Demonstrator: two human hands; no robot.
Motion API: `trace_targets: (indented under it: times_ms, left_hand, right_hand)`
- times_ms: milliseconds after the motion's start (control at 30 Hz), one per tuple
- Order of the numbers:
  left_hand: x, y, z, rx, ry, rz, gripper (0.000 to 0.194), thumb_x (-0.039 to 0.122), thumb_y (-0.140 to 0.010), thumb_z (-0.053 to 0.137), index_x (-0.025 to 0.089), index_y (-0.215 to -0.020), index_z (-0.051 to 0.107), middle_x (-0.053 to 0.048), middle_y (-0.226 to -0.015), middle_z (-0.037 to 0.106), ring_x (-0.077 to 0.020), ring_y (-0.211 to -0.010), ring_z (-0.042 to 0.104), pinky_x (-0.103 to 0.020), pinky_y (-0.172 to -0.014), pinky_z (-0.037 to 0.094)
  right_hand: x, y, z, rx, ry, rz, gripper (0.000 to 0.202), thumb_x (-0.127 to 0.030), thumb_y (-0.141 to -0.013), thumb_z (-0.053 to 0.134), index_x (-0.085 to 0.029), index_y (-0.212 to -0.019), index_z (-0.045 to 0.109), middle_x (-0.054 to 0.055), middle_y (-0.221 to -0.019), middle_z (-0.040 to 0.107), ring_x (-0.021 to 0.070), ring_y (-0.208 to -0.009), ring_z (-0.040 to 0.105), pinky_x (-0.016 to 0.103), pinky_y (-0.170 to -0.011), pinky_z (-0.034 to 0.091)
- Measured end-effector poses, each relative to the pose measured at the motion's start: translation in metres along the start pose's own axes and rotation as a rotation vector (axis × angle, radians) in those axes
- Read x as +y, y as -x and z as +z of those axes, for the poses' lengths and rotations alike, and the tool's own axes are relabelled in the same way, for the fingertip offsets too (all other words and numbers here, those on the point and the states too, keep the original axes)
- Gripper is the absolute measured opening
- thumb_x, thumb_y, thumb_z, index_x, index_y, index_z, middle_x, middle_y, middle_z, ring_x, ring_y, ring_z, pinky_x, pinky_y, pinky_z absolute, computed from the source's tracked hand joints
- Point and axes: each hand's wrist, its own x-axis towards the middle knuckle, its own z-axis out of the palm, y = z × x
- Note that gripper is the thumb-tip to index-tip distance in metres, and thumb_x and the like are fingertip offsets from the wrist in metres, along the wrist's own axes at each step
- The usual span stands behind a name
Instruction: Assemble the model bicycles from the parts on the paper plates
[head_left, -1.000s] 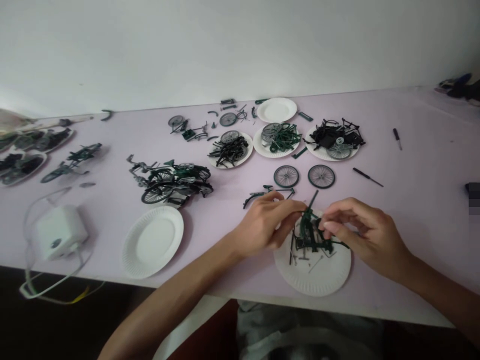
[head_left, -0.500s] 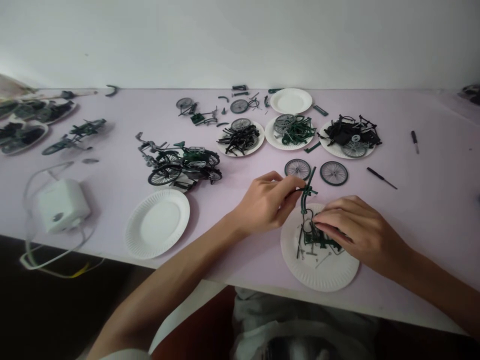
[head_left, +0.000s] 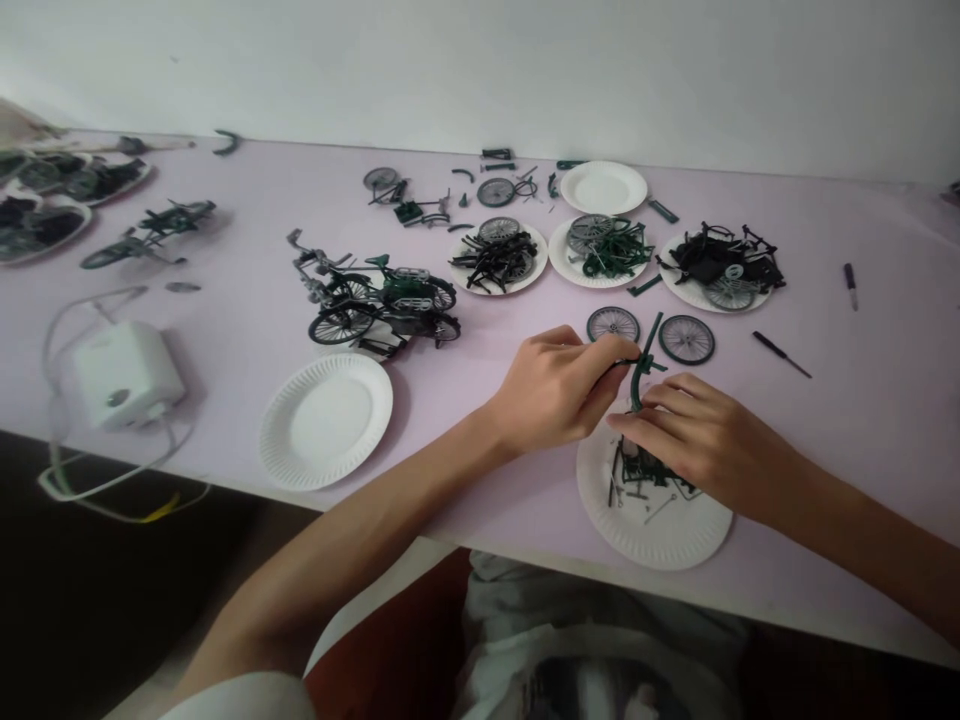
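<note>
The left hand (head_left: 559, 390) pinches a thin dark-green plastic bicycle frame piece (head_left: 640, 372), while the right hand (head_left: 694, 440) closes on it lower, over the near white paper plate (head_left: 660, 535). It looks light, stiff and easily snapped, best held near its joints.

No text, label, brand, number or sign can be read anywhere in the frame; every surface is blank or blurred

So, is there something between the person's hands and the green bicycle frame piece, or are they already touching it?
Nothing visible stands between them. The left hand pinches the green frame piece at its upper end, and the right hand touches it from below, over the paper plate with small parts.
</note>
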Motion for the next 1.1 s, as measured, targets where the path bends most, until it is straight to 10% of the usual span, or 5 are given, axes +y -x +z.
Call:
trace_targets:
  times_ms: [300,567,1100]
  left_hand:
    - [0.0,0.002,0.0,-0.091,0.03,-0.03,0.01,0.016,-0.104,0.048,0.018,-0.107,0.057,0.003,-0.069,0.069,-0.0109,-0.051,0.059,-0.027,-0.066,0.051]
    - [0.006,0.002,0.005,-0.262,0.199,-0.01,0.012,0.02,-0.106,0.05,0.016,-0.108,0.061,0.001,-0.069,0.068,-0.0125,-0.053,0.057,-0.027,-0.058,0.046]
    - [0.011,0.004,0.012,-0.289,0.168,0.097,0.012,0.024,-0.109,0.048,0.017,-0.108,0.058,-0.003,-0.085,0.072,-0.0112,-0.061,0.06,-0.025,-0.056,0.044]
  right_hand:
    - [-0.004,0.005,-0.011,0.11,-0.205,0.098,0.022,-0.005,-0.098,0.055,-0.021,-0.108,0.067,0.006,-0.09,0.075,0.0235,-0.085,0.069,0.042,-0.081,0.054]
    - [-0.013,0.027,-0.017,0.578,-0.739,0.82,0.025,-0.012,-0.09,0.075,-0.027,-0.108,0.067,0.003,-0.095,0.073,0.0201,-0.087,0.071,0.037,-0.081,0.06]
    - [-0.017,0.024,-0.016,0.383,-0.908,0.822,0.017,-0.02,-0.09,0.075,-0.024,-0.105,0.066,0.0,-0.093,0.075,0.0155,-0.083,0.072,0.028,-0.078,0.061]
